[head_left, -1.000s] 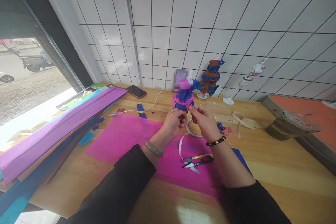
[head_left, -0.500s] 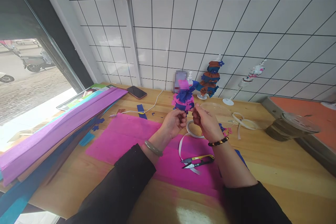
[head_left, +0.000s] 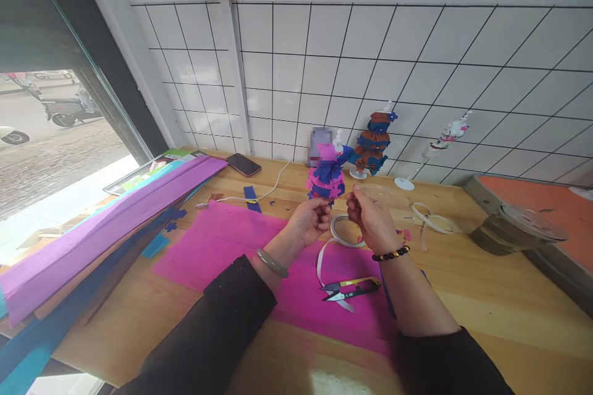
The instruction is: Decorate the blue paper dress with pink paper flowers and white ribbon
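Observation:
A tiered pink and dark blue paper decoration (head_left: 327, 178) stands upright near the wall, just beyond my hands. My left hand (head_left: 312, 222) is closed in a pinch, its fingertips overlapping the decoration's lower edge. A dark scrap shows at those fingertips, too small to name. To the right, my right hand (head_left: 367, 216) also pinches, a little apart from the left; what its fingers hold is hidden. A roll of white tape (head_left: 337, 236) lies under the right hand. Thread snips (head_left: 352, 287) and a white ribbon strip (head_left: 319, 259) rest on the pink paper sheet (head_left: 222, 228).
Rolls of purple paper (head_left: 115, 228) and blue paper lie along the left edge, beside a phone (head_left: 244, 164). A brown and blue decoration (head_left: 374, 145) and a white stand (head_left: 404, 184) are at the wall. A dark cup (head_left: 500, 231) is at right.
My right hand has drawn slightly right and away from the decoration, widening the gap between my hands. My left hand stays almost in place. The view has tilted slightly.

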`<action>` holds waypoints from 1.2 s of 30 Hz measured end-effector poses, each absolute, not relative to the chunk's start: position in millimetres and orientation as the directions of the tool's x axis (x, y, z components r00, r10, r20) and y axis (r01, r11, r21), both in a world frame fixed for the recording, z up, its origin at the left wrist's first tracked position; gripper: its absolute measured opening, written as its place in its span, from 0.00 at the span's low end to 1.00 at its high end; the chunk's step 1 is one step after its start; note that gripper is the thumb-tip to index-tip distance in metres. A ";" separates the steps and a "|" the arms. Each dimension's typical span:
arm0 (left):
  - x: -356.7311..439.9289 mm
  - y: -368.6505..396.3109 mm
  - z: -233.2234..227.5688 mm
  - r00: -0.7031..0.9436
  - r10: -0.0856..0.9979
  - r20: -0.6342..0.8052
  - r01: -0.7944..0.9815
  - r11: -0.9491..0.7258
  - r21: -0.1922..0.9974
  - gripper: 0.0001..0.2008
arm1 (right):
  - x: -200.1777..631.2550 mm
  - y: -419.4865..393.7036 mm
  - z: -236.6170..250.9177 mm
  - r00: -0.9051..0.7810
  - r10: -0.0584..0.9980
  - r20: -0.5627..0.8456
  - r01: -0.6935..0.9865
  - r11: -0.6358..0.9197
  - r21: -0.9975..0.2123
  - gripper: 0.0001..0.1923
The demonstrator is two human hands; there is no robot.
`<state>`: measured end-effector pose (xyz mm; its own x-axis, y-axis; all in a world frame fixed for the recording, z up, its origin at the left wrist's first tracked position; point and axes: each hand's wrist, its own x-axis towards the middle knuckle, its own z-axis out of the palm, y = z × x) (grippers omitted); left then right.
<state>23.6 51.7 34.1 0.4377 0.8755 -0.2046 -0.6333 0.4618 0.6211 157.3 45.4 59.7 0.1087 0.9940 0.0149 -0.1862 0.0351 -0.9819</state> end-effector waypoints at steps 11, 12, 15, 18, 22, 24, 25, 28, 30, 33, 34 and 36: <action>20.6 36.9 49.9 0.635 0.725 -0.267 0.041 0.313 0.949 0.10 | 167.6 31.4 84.9 0.316 0.883 0.346 0.086 0.337 -0.938 0.12; 20.8 35.1 52.5 0.651 0.709 -0.270 0.070 0.298 0.952 0.10 | 167.2 31.1 89.2 0.335 0.863 0.379 0.134 0.355 -0.925 0.12; 22.3 29.7 58.2 0.671 0.700 -0.244 0.097 0.243 0.965 0.11 | 164.5 35.0 107.9 0.324 0.799 0.506 0.266 0.437 -0.859 0.14; 23.5 23.9 61.4 0.677 0.710 -0.194 0.105 0.168 0.980 0.14 | 159.7 42.8 134.4 0.174 0.774 0.609 0.417 0.502 -0.757 0.16; 24.4 15.7 66.2 0.708 0.685 -0.170 0.116 0.125 0.985 0.18 | 151.4 54.5 164.3 -0.086 0.750 0.656 0.593 0.567 -0.571 0.16; 25.4 12.3 69.4 0.729 0.660 -0.183 0.129 0.131 0.983 0.21 | 147.8 60.4 171.4 -0.172 0.746 0.644 0.639 0.582 -0.504 0.16; 26.1 10.9 71.2 0.738 0.649 -0.187 0.137 0.127 0.982 0.22 | 146.4 63.0 173.1 -0.194 0.746 0.637 0.656 0.581 -0.482 0.15; 28.5 8.0 75.7 0.760 0.617 -0.204 0.164 0.122 0.979 0.24 | 144.2 68.3 174.2 -0.183 0.753 0.632 0.690 0.556 -0.464 0.14; 29.9 7.3 77.2 0.768 0.604 -0.212 0.170 0.127 0.977 0.24 | 144.1 69.5 173.6 -0.152 0.754 0.639 0.697 0.540 -0.472 0.14; 29.4 9.6 76.1 0.766 0.610 -0.200 0.168 0.111 0.980 0.25 | 144.8 70.1 172.3 -0.137 0.740 0.659 0.692 0.547 -0.470 0.13; 27.9 11.8 74.9 0.759 0.619 -0.201 0.176 0.102 0.979 0.25 | 145.0 70.3 171.8 -0.138 0.733 0.666 0.686 0.555 -0.470 0.13; 22.2 18.9 71.5 0.731 0.644 -0.226 0.215 0.097 0.972 0.24 | 145.1 70.8 170.9 -0.142 0.724 0.675 0.675 0.570 -0.469 0.13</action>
